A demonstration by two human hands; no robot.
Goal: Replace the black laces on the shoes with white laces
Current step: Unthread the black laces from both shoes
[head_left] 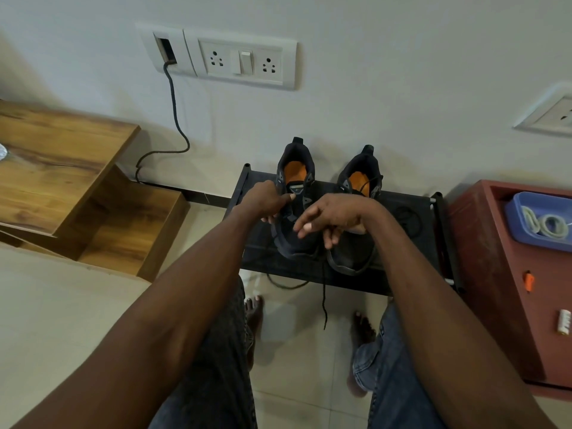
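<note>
Nearest me I see my two knees in blue jeans [216,366] and bare feet on the pale tiled floor [294,382]. A loose black lace [323,292] hangs from the shoes over the near edge of the rack and dangles toward the floor between my feet; another loop of it curls just under that edge on the left.

Further out, both forearms reach to a low black shoe rack [399,274] carrying the pair of dark shoes with orange insoles. My left hand [266,199] sits on the left shoe [294,212], fingers curled against its side with the thumb stretched across the tongue; I cannot tell if it pinches lace. My right hand [331,218] lies over the right shoe [353,255], fingers [309,226] bent downward near the eyelets, and I cannot tell whether they have hold of the lace.

To the right stands a red table [495,274] with a blue tray [520,218] holding the coiled white laces [544,226], well apart from the shoes. To the left is a wooden shelf unit [77,181].

Farthest is the white wall with a socket panel [244,61] and a dark cable [173,119] running down from it.
</note>
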